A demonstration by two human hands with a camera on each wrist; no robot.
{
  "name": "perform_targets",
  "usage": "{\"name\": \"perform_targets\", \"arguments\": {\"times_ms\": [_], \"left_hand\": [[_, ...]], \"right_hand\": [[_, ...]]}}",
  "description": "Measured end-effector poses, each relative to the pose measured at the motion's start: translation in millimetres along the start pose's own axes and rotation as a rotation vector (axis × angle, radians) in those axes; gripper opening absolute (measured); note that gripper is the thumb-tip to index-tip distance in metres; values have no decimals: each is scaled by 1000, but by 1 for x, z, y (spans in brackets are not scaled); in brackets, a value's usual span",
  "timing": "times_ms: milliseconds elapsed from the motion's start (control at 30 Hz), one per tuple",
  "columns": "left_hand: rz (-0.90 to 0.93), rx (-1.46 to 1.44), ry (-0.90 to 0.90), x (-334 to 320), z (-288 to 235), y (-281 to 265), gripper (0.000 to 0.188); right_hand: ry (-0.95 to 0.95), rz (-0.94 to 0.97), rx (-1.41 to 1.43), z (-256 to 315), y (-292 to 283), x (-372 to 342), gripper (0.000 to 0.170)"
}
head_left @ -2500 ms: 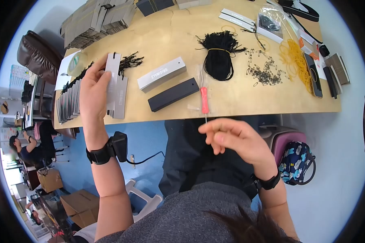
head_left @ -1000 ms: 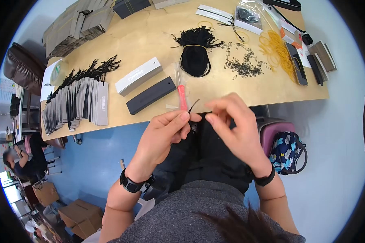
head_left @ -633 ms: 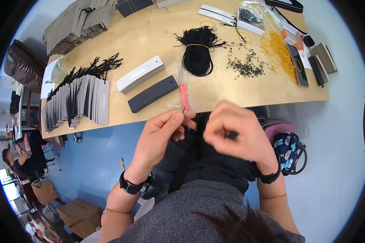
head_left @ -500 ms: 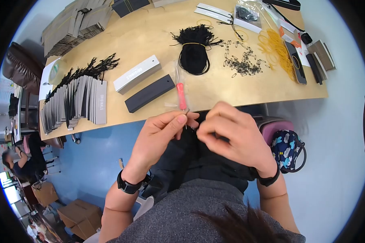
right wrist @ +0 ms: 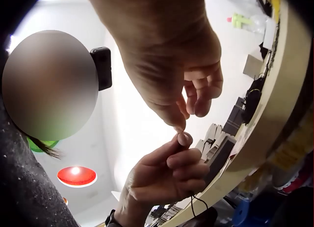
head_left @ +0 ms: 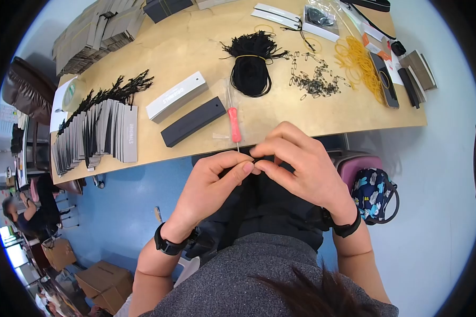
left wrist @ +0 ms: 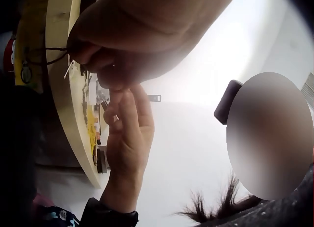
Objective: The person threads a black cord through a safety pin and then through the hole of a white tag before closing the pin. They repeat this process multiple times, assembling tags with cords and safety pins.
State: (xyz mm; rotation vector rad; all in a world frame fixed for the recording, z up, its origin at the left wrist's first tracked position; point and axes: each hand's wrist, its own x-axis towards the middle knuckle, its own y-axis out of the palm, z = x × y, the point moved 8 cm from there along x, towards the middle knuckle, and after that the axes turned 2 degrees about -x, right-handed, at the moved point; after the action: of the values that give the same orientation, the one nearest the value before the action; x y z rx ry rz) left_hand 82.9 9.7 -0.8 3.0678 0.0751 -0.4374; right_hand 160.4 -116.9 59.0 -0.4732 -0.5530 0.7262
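In the head view my left hand point(head_left: 211, 182) and right hand point(head_left: 307, 166) meet at the fingertips just off the table's front edge. The left thumb and forefinger pinch a thin black cord point(right wrist: 193, 206), which hangs in a loop below that hand in the right wrist view. My right thumb and forefinger close on the cord right at the left fingertips, and its other fingers are bent. The pinched end is mostly hidden by the fingers. Just beyond the hands lies a red-handled tool point(head_left: 235, 127) with a thin metal shaft.
On the table point(head_left: 301, 121) are a white box point(head_left: 177, 96), a black box point(head_left: 193, 122) and grey tags point(head_left: 111, 132) with black cords. Farther back lie a banded cord bundle point(head_left: 250, 76), small wire pins point(head_left: 317, 84), yellow rubber bands point(head_left: 362, 66) and grey card stacks point(head_left: 84, 42).
My left hand has left the tag row and come to the middle, holding the black cord. The right hand has moved left until its fingertips meet the left ones. A tag joined the row.
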Motion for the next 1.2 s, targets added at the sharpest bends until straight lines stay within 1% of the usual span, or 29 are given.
{"name": "perform_targets", "arguments": {"times_ms": [67,100,167,200,267,300,333,367,400,433,467,533,567,600,667,800,867,900,1000,1033,1067,1133,1200], "left_hand": [[-34,157,162,1,-9,-2,17],[-33,158,162,1,-10,-2,17],[-110,132,113,-2,-9,-6,13],[-106,129,115,-2,-7,-5,13],[-116,-38,74,-1,5,-5,13],[-109,-42,80,-1,7,-5,13],[-120,-159,76,-1,9,-6,13],[-132,-275,71,-1,12,-8,14],[-127,-277,74,0,13,-9,14],[-123,-319,62,0,15,-11,12],[-120,-360,50,1,17,-11,11],[-130,-351,43,3,14,-11,11],[-142,-343,35,4,13,-12,11],[-143,-343,35,5,13,-12,11],[-128,-371,24,9,15,-12,12],[-161,-372,12,15,18,-14,13],[-191,-365,17,16,19,-15,14],[-196,-364,13,15,19,-15,14],[-196,-361,20,16,19,-15,13],[-175,-365,29,16,20,-15,14],[-155,-370,39,16,21,-15,15],[-151,-361,37,15,20,-15,15],[-147,-352,36,14,20,-16,15]], "right_hand": [[-23,106,36,-7,9,-3,16],[-23,106,35,-6,9,-4,16],[104,119,208,-12,10,-5,18],[106,117,203,-13,8,-5,18],[157,175,243,-19,6,-4,16],[130,93,85,-28,-5,0,15],[103,12,-71,-41,-17,3,14],[136,-68,-235,-59,-32,7,13],[142,-151,-334,-74,-45,10,12],[124,-164,-443,-84,-54,14,13],[123,-166,-445,-93,-60,17,13],[16,-77,-646,-98,-59,25,14],[47,-64,-598,-102,-58,27,10],[46,-63,-597,-103,-57,28,10],[-3,-74,-671,-98,-52,28,10],[0,-111,-731,-87,-38,24,10],[148,-99,-254,-78,-31,16,12],[278,-50,-16,-68,-24,11,11],[518,64,545,-63,15,-6,14],[558,104,679,-58,24,-7,20],[559,106,680,-55,25,-6,20],[619,166,803,-52,34,-8,24],[609,191,817,-52,39,-8,25]]}}
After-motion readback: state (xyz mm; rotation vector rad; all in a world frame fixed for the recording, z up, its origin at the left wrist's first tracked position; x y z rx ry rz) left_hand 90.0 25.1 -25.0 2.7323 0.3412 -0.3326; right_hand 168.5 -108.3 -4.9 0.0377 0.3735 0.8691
